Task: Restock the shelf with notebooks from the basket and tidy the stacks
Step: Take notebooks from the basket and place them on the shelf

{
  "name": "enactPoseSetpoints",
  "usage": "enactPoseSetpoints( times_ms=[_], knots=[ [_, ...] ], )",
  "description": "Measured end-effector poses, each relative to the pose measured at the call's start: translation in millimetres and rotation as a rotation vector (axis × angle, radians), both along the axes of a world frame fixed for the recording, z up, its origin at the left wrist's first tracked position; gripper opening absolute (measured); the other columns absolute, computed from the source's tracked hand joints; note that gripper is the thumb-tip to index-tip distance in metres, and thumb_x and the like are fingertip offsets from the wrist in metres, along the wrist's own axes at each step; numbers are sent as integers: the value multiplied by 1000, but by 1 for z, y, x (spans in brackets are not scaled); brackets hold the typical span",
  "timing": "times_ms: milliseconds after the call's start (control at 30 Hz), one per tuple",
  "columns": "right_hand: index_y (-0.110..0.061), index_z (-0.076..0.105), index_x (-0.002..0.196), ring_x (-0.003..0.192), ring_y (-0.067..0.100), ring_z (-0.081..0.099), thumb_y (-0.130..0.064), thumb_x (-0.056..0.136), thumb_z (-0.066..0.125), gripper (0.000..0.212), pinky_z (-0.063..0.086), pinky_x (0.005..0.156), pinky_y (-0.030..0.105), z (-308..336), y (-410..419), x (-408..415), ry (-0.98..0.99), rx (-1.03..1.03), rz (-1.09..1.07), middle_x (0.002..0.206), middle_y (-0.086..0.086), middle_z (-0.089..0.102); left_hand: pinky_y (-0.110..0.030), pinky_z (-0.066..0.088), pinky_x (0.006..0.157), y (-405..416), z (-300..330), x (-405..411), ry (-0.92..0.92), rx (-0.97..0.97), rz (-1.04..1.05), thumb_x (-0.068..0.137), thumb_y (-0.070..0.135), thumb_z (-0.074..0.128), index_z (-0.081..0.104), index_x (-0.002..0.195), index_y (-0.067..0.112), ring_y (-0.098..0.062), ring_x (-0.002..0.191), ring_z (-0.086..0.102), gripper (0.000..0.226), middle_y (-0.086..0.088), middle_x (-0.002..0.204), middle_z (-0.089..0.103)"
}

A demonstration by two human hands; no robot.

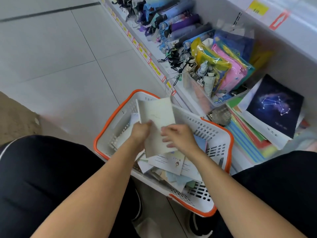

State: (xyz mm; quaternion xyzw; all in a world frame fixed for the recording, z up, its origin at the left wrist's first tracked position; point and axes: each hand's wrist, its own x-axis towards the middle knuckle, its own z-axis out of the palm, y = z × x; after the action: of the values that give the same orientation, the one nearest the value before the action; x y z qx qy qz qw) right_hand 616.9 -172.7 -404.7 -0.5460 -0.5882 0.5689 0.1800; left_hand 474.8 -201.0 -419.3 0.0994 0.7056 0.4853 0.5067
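Above the white, orange-rimmed basket [217, 134], the left hand [139, 132] grips a pale notebook [157, 121] by its left edge. The right hand [178, 136] lies on the cover with loose fingers, gripping nothing. More notebooks [171, 164] lie jumbled inside the basket, and the shelf [185, 93] runs just beyond it.

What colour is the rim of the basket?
Orange, on a white basket; it shows in the head view.

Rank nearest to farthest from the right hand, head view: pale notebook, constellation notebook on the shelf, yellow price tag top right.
From the right hand:
1. pale notebook, touching the fingers, over the basket.
2. constellation notebook, on the shelf, right.
3. yellow price tag, upper shelf edge, top right.
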Motion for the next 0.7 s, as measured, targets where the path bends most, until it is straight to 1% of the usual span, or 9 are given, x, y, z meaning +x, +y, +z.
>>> enactPoseSetpoints(
  times_ms=[67, 167, 267, 333, 400, 467, 533, 633, 700],
  knots=[
    [-15, 60, 64, 60, 24, 58, -21, 83, 70, 22, 49, 55, 36, -27, 18, 3, -88, -89, -208, 66, 11, 61, -36, 52, 79, 2, 12, -20, 240, 36, 55, 97, 18, 52, 64, 115, 2, -27, 91, 64, 27, -11, 105, 67],
    [-12, 59, 78, 63, 24, 57, -37, 77, 79, 32, 54, 59, 34, -59, 23, -17, -249, -272, -120, 73, 7, 59, -26, 42, 75, 5, 38, -44, 592, 55, 54, 98, 16, 50, 66, 112, 8, -21, 88, 58, 23, -3, 95, 61],
    [-4, 64, 104, 92, 28, 67, -38, 70, 86, 53, 56, 81, 33, -84, 26, -49, -291, -269, -191, 105, 8, 68, -28, 46, 75, 3, 48, -67, 615, 39, 78, 96, 16, 53, 68, 109, 11, -22, 88, 61, 21, -3, 94, 63],
    [-1, 65, 113, 104, 28, 67, -29, 76, 83, 50, 49, 76, 26, -92, 31, -62, -346, -219, -226, 114, 8, 68, -30, 51, 77, -1, 50, -78, 596, 56, 88, 95, 16, 54, 69, 108, 11, -24, 89, 64, 21, -4, 94, 65],
    [-3, 67, 112, 102, 27, 67, -17, 82, 74, 34, 46, 74, 24, -98, 37, -64, -343, -221, -266, 113, 9, 70, -28, 48, 73, -5, 54, -85, 610, 51, 94, 95, 14, 53, 68, 109, 12, -23, 86, 63, 20, -2, 92, 64],
    [-10, 65, 98, 94, 27, 65, -10, 85, 66, 14, 46, 72, 26, -88, 42, -57, -281, -135, -293, 98, 6, 68, -27, 44, 71, -7, 50, -91, 653, 53, 93, 95, 11, 51, 66, 110, 13, -24, 85, 61, 21, -1, 92, 63],
    [-18, 52, 81, 79, 24, 59, -5, 85, 65, 19, 46, 64, 28, -57, 47, -41, -155, 2, -286, 78, 3, 59, -26, 42, 70, -8, 45, -95, 749, 36, 95, 93, 9, 49, 63, 109, 15, -25, 84, 59, 22, -2, 92, 63],
    [-15, 47, 91, 62, 22, 63, 5, 92, 59, 24, 53, 49, 30, 29, 59, -6, 225, 31, -248, 76, 6, 64, -27, 37, 70, 2, 47, -91, 856, -18, 67, 92, 8, 46, 57, 111, 17, -25, 80, 52, 24, -2, 92, 60],
    [-14, 47, 100, 61, 18, 67, 5, 94, 57, 22, 57, 47, 33, 97, 72, 16, 381, 72, -151, 82, 6, 70, -27, 42, 68, 15, 59, -81, 722, 50, 5, 94, 11, 50, 58, 116, 15, -23, 79, 56, 24, -4, 97, 64]
  ],
)
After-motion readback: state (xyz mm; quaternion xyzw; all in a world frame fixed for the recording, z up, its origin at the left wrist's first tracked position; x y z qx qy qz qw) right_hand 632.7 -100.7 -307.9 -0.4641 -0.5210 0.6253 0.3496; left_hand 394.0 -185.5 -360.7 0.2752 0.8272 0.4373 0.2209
